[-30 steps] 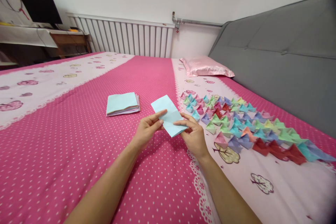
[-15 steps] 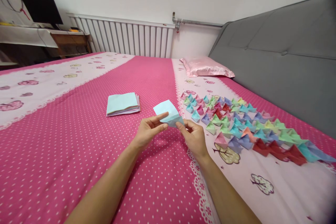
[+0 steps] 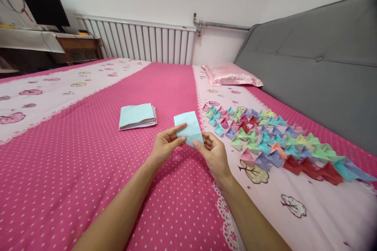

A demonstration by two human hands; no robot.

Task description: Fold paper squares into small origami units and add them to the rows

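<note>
A light blue sheet of paper (image 3: pixel 190 123) with crease lines is held up over the bed, spread nearly flat. My left hand (image 3: pixel 167 143) pinches its left edge between thumb and fingers. At its lower right corner my right hand (image 3: pixel 214 152) grips it, thumb on the near face and fingers behind. To the left lies a stack of coloured paper (image 3: pixel 138 115) with a light blue sheet on top. On the right stand rows of small folded paper boats (image 3: pixel 266 139) in several colours.
A pink dotted bedspread (image 3: pixel 97 172) covers the bed. A pink pillow (image 3: pixel 231 74) lies at the far right beside a grey padded headboard (image 3: pixel 318 47). Beyond the far edge are a white radiator (image 3: pixel 141 41) and, at left, a desk with a monitor (image 3: pixel 45 10).
The light blue sheet had its lower part folded up with a pointed corner; now it is opened out nearly flat. My right hand has shifted slightly left and down with it.
</note>
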